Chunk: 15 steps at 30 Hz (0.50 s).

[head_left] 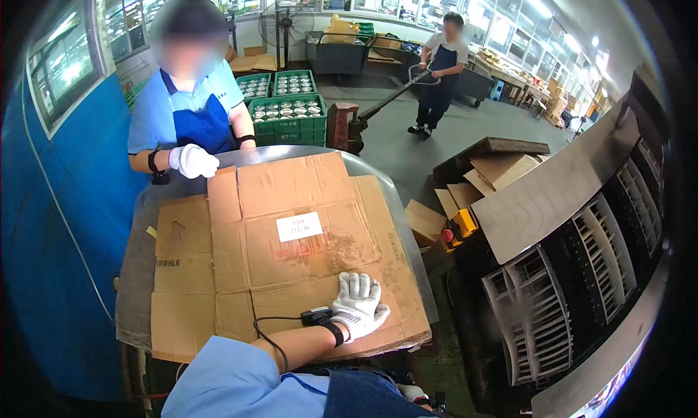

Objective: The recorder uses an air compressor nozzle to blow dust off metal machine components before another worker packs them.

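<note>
Flattened brown cardboard lies on a rounded grey metal table. A white paper label is stuck on its middle. My left hand, in a white knit glove, rests palm down on the cardboard's near right part, fingers stretched out and holding nothing. A dark strap and a small black device with a cable sit at that wrist. Only a scrap of my right hand shows at the lower edge, low beside my apron; its fingers are hidden. Across the table, a co-worker's gloved hand is near the cardboard's far left corner.
Green crates of round metal cans stand beyond the table. Another person holds a pallet jack's handle. At right are loose cardboard pieces, a yellow control box and a black machine. A blue wall stands left.
</note>
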{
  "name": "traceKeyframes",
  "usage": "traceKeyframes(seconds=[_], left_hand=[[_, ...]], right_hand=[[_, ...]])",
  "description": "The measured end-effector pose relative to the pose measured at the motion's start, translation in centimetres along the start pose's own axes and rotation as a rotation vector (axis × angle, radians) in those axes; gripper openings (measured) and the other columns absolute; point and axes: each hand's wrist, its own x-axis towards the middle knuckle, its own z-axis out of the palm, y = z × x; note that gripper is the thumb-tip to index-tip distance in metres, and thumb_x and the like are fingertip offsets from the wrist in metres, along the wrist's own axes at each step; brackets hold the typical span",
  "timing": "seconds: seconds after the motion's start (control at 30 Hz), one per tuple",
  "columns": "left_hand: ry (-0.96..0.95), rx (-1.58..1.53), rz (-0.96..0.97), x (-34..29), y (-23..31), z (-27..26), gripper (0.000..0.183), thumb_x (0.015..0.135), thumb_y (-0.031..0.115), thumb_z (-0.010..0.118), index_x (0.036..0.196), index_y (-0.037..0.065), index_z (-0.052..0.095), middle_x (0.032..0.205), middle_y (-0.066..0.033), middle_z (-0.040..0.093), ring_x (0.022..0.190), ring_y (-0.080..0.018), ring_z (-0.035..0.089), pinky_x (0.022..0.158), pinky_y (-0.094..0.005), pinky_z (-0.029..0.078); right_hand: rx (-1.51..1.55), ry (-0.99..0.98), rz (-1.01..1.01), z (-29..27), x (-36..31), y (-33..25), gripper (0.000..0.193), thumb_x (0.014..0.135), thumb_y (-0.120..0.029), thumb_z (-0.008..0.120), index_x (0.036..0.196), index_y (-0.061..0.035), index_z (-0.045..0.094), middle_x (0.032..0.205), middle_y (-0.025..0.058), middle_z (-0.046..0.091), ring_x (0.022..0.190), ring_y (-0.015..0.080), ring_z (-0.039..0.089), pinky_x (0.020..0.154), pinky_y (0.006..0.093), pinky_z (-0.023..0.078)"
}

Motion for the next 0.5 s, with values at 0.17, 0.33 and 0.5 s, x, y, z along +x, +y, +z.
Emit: traceKeyframes(seconds=[0.17,0.33,0.5], left_hand=[[0.002,0.005,0.003,0.0,0.0,-0.1,0.063,0.084,0.048,0.054,0.118,-0.005,0.057,0.116,-0.0240,0.051,0.114,-0.0440,0.045,0.104,-0.0641,0.029],[0.020,0.011,0.009,0.0,0.0,-0.2,0.063,0.085,0.048,0.054,0.118,-0.005,0.058,0.116,-0.0240,0.051,0.113,-0.0436,0.046,0.103,-0.0637,0.029],[-0.024,-0.004,0.002,0.2,0.1,-0.7,0.063,0.085,0.048,0.053,0.118,-0.005,0.058,0.116,-0.0241,0.052,0.113,-0.0435,0.047,0.104,-0.0635,0.030]], right_hand=[[0.108,0.046,0.035,0.0,-1.3,-0.5,0.050,0.097,-0.053,0.050,0.134,-0.0216,0.062,0.138,0.0136,0.061,0.129,0.0309,0.056,0.106,0.0359,0.044],[0.089,0.044,0.047,0.5,0.5,0.6,0.051,0.096,-0.055,0.052,0.132,-0.0200,0.063,0.136,0.0152,0.062,0.128,0.0312,0.057,0.104,0.0364,0.045],[0.083,0.050,0.035,0.9,1.8,1.6,0.053,0.096,-0.056,0.053,0.131,-0.0187,0.064,0.134,0.0164,0.063,0.127,0.0314,0.057,0.102,0.0367,0.045]])
